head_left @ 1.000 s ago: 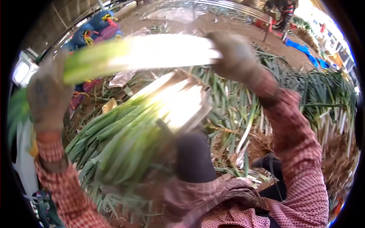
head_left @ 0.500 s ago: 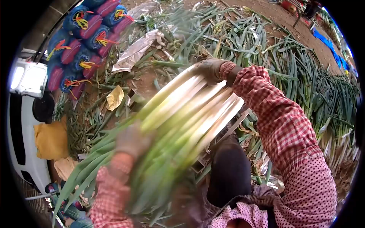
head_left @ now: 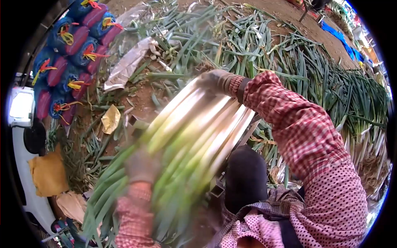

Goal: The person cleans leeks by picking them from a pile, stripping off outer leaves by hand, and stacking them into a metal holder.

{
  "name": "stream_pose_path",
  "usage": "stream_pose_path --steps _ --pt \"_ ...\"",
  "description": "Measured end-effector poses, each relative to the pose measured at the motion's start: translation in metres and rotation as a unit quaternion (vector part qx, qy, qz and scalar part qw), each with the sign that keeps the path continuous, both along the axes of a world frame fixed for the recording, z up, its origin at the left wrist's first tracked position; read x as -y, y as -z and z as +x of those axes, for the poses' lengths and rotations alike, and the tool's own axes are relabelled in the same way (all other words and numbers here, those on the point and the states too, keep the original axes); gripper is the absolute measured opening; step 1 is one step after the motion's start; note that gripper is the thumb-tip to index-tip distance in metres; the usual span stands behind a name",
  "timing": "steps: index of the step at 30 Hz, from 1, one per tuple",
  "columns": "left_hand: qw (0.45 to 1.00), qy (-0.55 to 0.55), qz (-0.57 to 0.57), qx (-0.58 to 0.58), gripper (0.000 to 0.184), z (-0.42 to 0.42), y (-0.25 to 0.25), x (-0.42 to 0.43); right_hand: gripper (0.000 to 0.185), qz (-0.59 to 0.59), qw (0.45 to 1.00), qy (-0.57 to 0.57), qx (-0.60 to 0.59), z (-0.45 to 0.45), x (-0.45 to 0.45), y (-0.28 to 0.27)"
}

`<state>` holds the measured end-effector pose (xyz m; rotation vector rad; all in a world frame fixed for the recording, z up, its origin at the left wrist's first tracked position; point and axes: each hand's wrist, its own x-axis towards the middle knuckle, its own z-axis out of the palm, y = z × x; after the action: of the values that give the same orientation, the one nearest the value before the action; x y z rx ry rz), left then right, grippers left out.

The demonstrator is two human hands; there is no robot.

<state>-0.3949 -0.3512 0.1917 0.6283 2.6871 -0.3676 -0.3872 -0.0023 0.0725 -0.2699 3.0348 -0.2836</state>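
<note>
A bundle of long green onions point(head_left: 194, 128) lies slantwise in front of me, white ends toward the upper right and green leaves toward the lower left. My right hand point(head_left: 216, 82), in a dirty glove, is closed round white stalks at the bundle's upper end, beside the roots. Over the green part on the left is my left hand point(head_left: 142, 165), smeared by motion, so its fingers cannot be made out. Part of a metal frame point(head_left: 217, 189) shows under the bundle, near my dark-clad knee point(head_left: 246, 175).
Blue and maroon rolled bundles point(head_left: 84, 51) are stacked at upper left, above a white vehicle point(head_left: 31, 165). A yellow cloth point(head_left: 49, 175) lies beside it. Loose leaves and more green onions point(head_left: 322, 82) cover the ground behind and right. A blue sheet point(head_left: 340, 40) is farther off.
The raised green onions came down onto the bundle. Since then my left hand has moved slightly down along the leaves, while my right hand stays at the white ends. The view has shifted.
</note>
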Motion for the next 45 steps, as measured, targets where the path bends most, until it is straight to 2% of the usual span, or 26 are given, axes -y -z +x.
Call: stream_pose_path --steps 2,3,5,8,9,12,14,16,18,19,21,24,25,28,29,32,33,36,37,38,40,42,43,44,45 --pt "0.998 0.031 0.035 -0.050 0.059 0.004 0.006 0.008 0.031 -0.005 1.000 -0.007 -0.003 -0.003 -0.003 -0.003" --pt "0.996 0.048 0.049 -0.062 0.061 0.005 0.008 0.010 0.029 -0.065 0.998 -0.010 -0.002 0.008 -0.014 -0.014" --pt "0.994 0.072 0.048 -0.064 0.060 0.007 0.003 0.009 0.026 0.026 0.997 0.048 0.051 0.012 -0.009 -0.050" --pt "0.996 0.056 0.046 -0.056 0.056 0.005 0.005 0.000 0.028 0.097 0.986 0.082 0.112 0.011 -0.006 -0.059" --pt "0.998 0.036 0.032 -0.044 0.050 0.010 -0.005 -0.006 0.030 0.091 0.986 0.091 0.102 0.012 -0.005 -0.055" --pt "0.989 0.109 0.073 -0.064 0.051 0.012 -0.012 0.024 0.035 0.084 0.980 0.130 0.125 0.009 -0.009 -0.055" --pt "0.972 0.173 0.066 -0.142 0.052 0.020 -0.041 0.054 0.038 0.084 0.974 0.145 0.155 0.011 -0.002 -0.064" --pt "0.980 0.128 0.047 -0.142 0.061 0.007 -0.050 0.109 0.039 0.095 0.969 0.148 0.171 0.015 0.009 -0.087" --pt "0.983 0.086 0.086 -0.137 0.054 0.014 -0.025 0.134 0.044 0.068 0.972 0.170 0.146 0.017 0.005 -0.063" --pt "0.983 0.067 0.103 -0.135 0.050 0.013 -0.009 0.140 0.045 0.062 0.973 0.164 0.152 0.012 0.005 -0.058" --pt "0.981 0.041 0.116 -0.152 0.054 0.007 0.018 0.142 0.048 0.045 0.967 0.169 0.188 0.001 0.005 -0.063" --pt "0.978 0.027 0.124 -0.167 0.062 0.006 0.020 0.144 0.047 0.029 0.968 0.174 0.179 0.004 0.004 -0.070" --pt "0.978 0.028 0.120 -0.166 0.064 0.008 0.017 0.143 0.047 0.031 0.975 0.165 0.143 0.006 0.002 -0.061" --pt "0.982 0.019 0.098 -0.162 0.070 0.013 0.018 0.143 0.043 -0.124 0.980 0.154 0.016 0.023 -0.025 -0.022" --pt "0.982 0.016 0.100 -0.162 0.070 0.016 0.016 0.141 0.037 -0.122 0.979 0.161 0.025 0.048 -0.014 -0.050" --pt "0.984 0.009 0.085 -0.154 0.075 0.018 0.011 0.137 0.036 -0.142 0.984 0.099 0.035 0.078 -0.016 -0.032" --pt "0.986 0.007 0.075 -0.148 0.077 0.016 0.010 0.135 0.031 -0.117 0.987 0.099 0.043 0.075 -0.018 -0.026" --pt "0.988 -0.001 0.073 -0.135 0.079 0.009 0.017 0.135 0.022 -0.073 0.991 0.048 -0.105 0.064 -0.009 -0.010" --pt "0.989 -0.008 0.067 -0.131 0.079 0.005 0.017 0.133 0.031 -0.104 0.988 0.058 -0.095 0.058 -0.007 -0.015" --pt "0.991 -0.016 0.057 -0.123 0.078 0.005 0.016 0.136 0.031 -0.136 0.985 0.100 -0.026 0.050 -0.006 -0.010" --pt "0.992 -0.002 0.042 -0.120 0.075 0.006 0.015 0.137 0.029 -0.132 0.987 0.077 0.038 0.047 -0.010 -0.010" --pt "0.980 0.025 0.100 -0.172 0.061 0.002 0.025 0.141 0.036 -0.154 0.987 0.029 0.024 0.051 -0.012 -0.012" --pt "0.976 0.037 0.105 -0.185 0.057 -0.004 0.031 0.147 0.036 -0.095 0.994 0.046 0.036 0.032 -0.010 0.014" --pt "0.977 0.043 0.111 -0.176 0.057 -0.002 0.024 0.143 0.025 -0.015 0.995 0.068 0.075 0.036 -0.002 -0.006" --pt "0.991 -0.014 0.053 -0.121 0.079 -0.002 0.016 0.140 0.025 -0.002 0.994 0.086 0.068 0.041 0.002 -0.015"
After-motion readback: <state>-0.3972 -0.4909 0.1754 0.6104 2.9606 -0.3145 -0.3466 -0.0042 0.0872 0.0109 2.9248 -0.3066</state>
